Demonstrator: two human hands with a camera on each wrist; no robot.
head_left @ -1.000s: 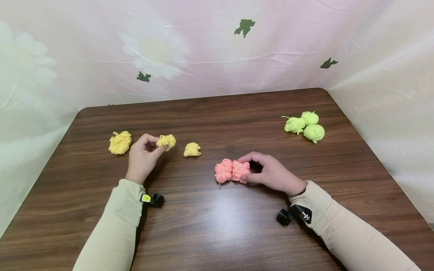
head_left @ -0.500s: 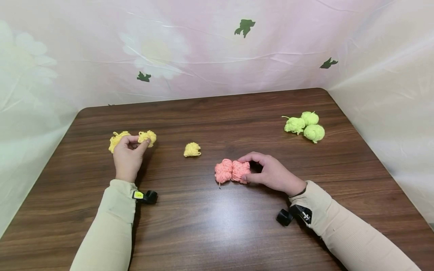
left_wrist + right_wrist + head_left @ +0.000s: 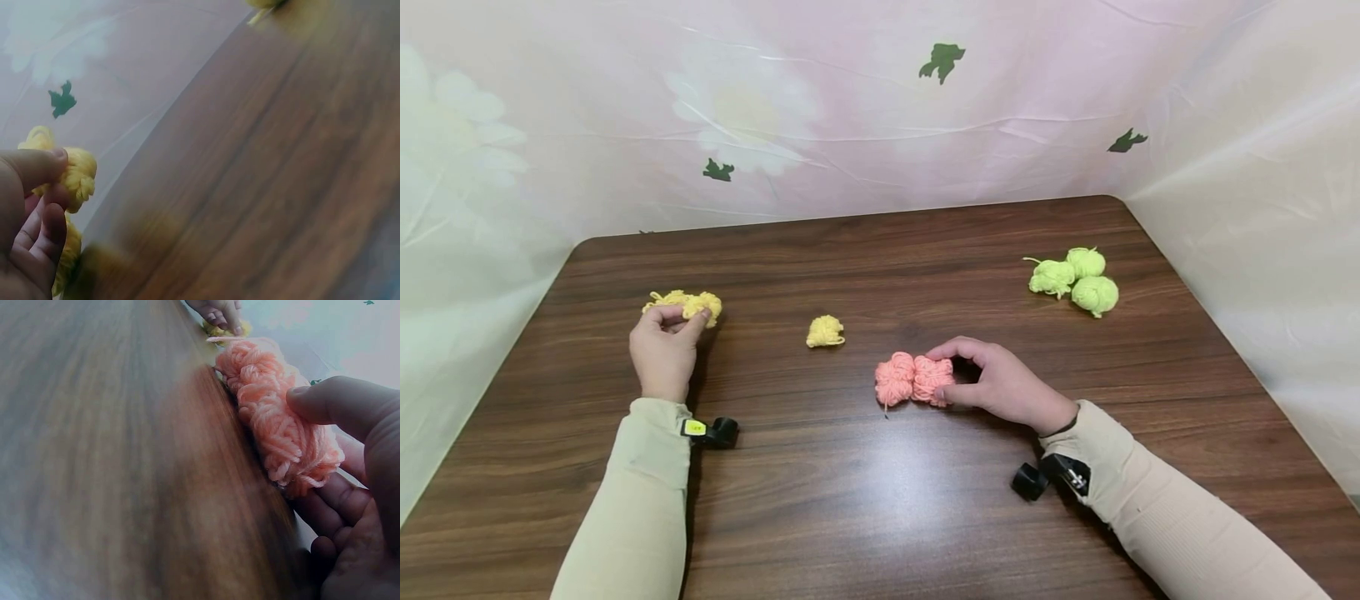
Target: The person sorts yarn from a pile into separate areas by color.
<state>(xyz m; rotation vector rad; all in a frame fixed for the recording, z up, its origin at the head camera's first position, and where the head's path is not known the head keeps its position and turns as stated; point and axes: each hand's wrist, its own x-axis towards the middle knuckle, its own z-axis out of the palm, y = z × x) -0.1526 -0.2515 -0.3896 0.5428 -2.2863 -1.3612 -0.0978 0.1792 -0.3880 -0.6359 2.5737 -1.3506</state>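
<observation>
And the left hand point(image 3: 664, 350) has swept further left, its grip pinching a small yellow bundle point(image 3: 704, 308) right beside the larger yellow clump point(image 3: 668, 297) at far left; whether they touch, I can't tell. The right hand point(image 3: 1007, 385) hasn't budged, its grip holding the right end of the pink yarn point(image 3: 902, 379) mid-worktop point(image 3: 820, 517).

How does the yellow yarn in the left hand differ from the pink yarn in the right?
Size: the yellow yarn is a smaller bunch than the pink yarn. Shape: the pink yarn shows two lumps; the yellow yarn is more compact. Hold: the left hand pinches the yellow yarn; the right hand grips one end of the pink yarn. Both are looped strands.
</observation>
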